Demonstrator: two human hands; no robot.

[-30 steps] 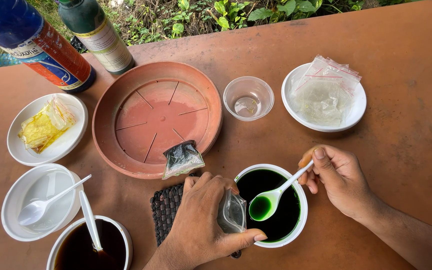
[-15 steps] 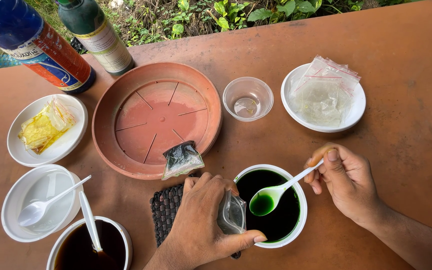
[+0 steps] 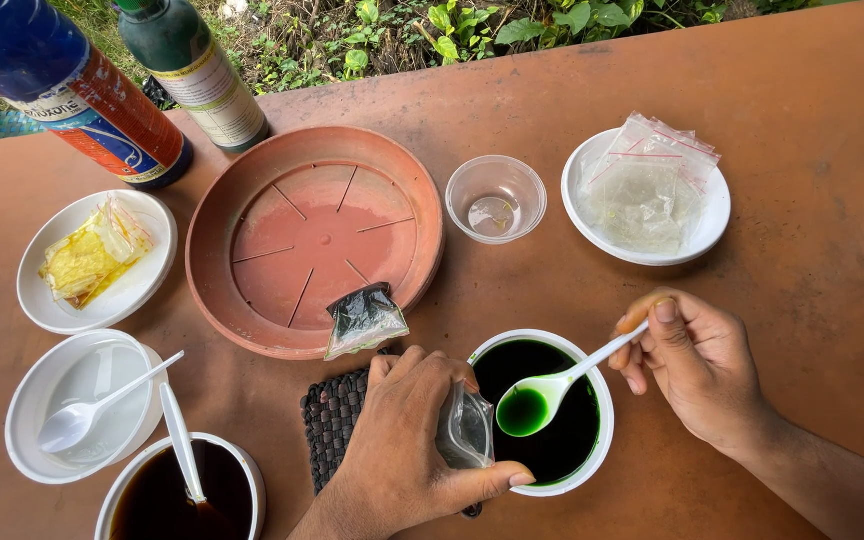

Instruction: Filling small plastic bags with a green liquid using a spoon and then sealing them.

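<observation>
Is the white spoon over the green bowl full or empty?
Full: green liquid fills the white spoon held by the right hand.

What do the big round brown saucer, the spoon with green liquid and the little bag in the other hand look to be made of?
The saucer looks like matte terracotta-coloured plastic, judging by its moulded ribs; it may be clay. The spoon in the right hand seems glossy white plastic, thin and slightly translucent. The bag in the left hand looks like clear, crinkled plastic film.
</observation>
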